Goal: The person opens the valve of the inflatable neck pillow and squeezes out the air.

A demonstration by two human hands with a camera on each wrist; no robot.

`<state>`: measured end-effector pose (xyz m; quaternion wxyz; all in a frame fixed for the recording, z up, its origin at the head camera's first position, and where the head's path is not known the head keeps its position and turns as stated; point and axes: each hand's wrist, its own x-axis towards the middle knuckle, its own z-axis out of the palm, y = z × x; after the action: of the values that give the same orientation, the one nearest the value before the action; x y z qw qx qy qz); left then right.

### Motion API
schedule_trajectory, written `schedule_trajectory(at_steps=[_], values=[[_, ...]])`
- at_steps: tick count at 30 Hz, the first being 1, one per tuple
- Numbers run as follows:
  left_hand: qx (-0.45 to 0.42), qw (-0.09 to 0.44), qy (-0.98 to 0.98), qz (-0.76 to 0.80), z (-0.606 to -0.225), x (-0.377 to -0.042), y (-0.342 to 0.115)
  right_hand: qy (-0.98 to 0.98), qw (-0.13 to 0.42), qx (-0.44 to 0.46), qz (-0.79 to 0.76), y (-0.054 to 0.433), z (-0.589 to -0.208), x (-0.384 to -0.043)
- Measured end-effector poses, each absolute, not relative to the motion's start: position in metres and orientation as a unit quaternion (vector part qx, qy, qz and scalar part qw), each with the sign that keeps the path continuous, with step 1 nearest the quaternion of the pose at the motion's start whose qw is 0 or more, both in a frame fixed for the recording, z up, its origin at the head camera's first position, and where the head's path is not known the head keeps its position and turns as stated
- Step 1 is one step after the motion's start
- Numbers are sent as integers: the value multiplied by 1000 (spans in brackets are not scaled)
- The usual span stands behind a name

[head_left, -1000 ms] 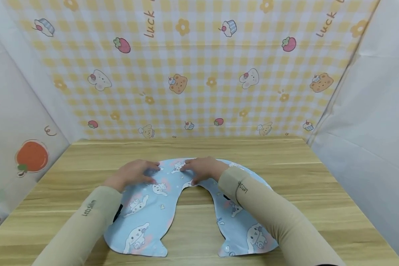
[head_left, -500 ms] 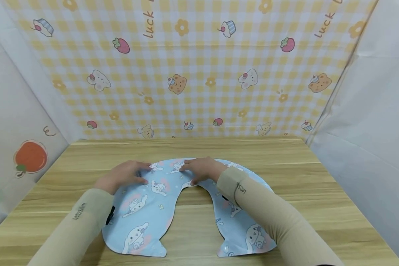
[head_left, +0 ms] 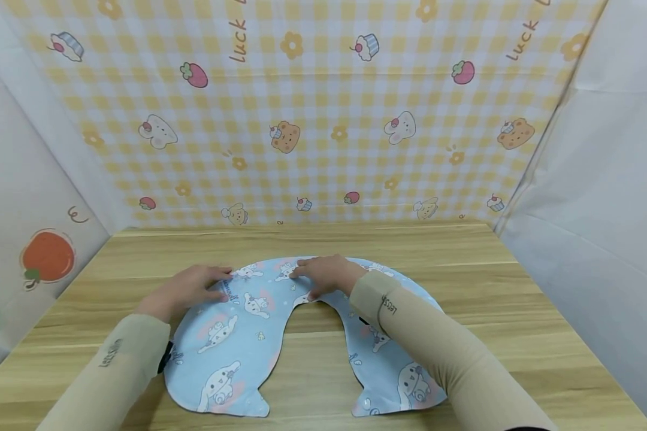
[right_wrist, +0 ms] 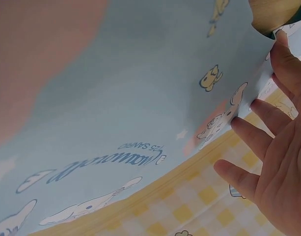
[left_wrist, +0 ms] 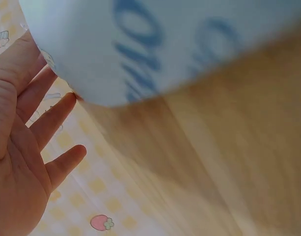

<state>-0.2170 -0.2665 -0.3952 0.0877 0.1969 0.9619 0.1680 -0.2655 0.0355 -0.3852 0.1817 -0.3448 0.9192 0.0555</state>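
Note:
A light-blue U-shaped piece, printed with white long-eared puppies, lies flat on the table with its two ends toward me. It resembles a neck pillow, but its thickness does not show. My left hand touches its upper left edge, fingers spread; in the left wrist view, the fingertips meet the edge. My right hand rests on the middle of the curve, fingers apart and the thumb near the inner edge. In the right wrist view, fingertips touch the printed surface. My right forearm hides part of the right arm of the U.
The wood-grain table carries the piece. Behind it hangs a yellow checked cloth with cartoon prints. White cloth sides close off the right, and a white side with a fruit print stands at the left.
My left hand has slid left and slightly toward me along the piece, uncovering more of its print. My right hand and the piece have hardly moved.

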Motion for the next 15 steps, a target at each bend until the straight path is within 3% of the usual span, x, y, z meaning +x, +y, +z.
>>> schedule_trajectory(at_steps=[11, 15], values=[[190, 74, 967, 150, -395, -201, -282, 916, 186, -351, 58, 36, -383, -266], [208, 39, 969, 125, -389, -185, -282, 907, 178, -380, 22, 38, -379, -267]])
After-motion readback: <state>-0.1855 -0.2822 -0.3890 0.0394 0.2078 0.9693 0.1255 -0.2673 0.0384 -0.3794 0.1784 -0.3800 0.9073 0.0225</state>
